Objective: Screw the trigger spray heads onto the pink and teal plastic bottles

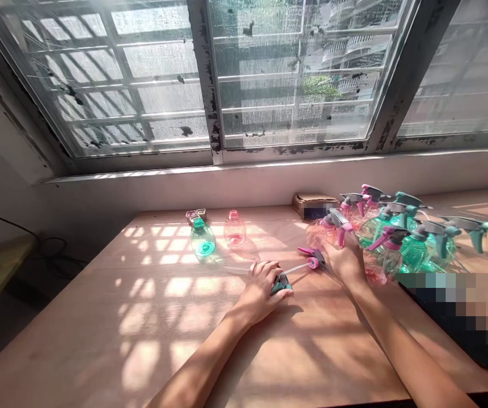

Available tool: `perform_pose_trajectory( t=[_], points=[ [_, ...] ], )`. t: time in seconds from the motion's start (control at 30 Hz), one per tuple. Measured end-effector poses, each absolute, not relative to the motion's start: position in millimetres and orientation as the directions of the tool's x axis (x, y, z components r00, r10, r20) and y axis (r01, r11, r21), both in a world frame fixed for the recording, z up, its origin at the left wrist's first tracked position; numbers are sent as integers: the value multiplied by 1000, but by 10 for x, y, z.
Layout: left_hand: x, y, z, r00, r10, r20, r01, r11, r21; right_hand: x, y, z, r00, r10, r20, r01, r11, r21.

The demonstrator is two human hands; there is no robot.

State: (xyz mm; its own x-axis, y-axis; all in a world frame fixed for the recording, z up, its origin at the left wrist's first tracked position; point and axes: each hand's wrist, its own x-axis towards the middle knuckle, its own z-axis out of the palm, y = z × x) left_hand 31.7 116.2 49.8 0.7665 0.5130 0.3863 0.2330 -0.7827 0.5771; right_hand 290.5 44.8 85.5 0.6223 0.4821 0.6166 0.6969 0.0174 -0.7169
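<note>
My left hand (261, 286) lies on the wooden table (150, 317), its fingers closed on a teal spray trigger head (281, 283). My right hand (346, 262) rests just right of it, fingers around a pink spray trigger head (312, 256) whose thin clear tube runs toward my left hand. A headless green bottle (202, 239) and a headless pink bottle (234, 228) stand further back on the table, left of my hands.
A cluster of several assembled pink and green spray bottles (400, 238) stands at the right. A small cardboard box (314, 205) sits by the wall. A barred window (226, 79) fills the back. A blurred area lies at the right edge.
</note>
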Motion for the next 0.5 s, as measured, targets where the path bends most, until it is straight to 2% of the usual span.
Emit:
perform_pose_trajectory(
  t=[0.13, 0.3, 0.5],
  points=[
    [329, 1187, 446, 761, 502, 411, 266, -819, 508, 3085, 632, 597, 674, 371, 639, 712, -95, -696],
    [342, 1214, 435, 723, 526, 447, 303, -823, 480, 3209, 764, 365, 748, 279, 602, 661, -230, -714],
    [348, 1202, 464, 719, 511, 472, 281, -834, 475, 3383, 860, 255, 801, 220, 556, 598, -288, -748]
  ],
)
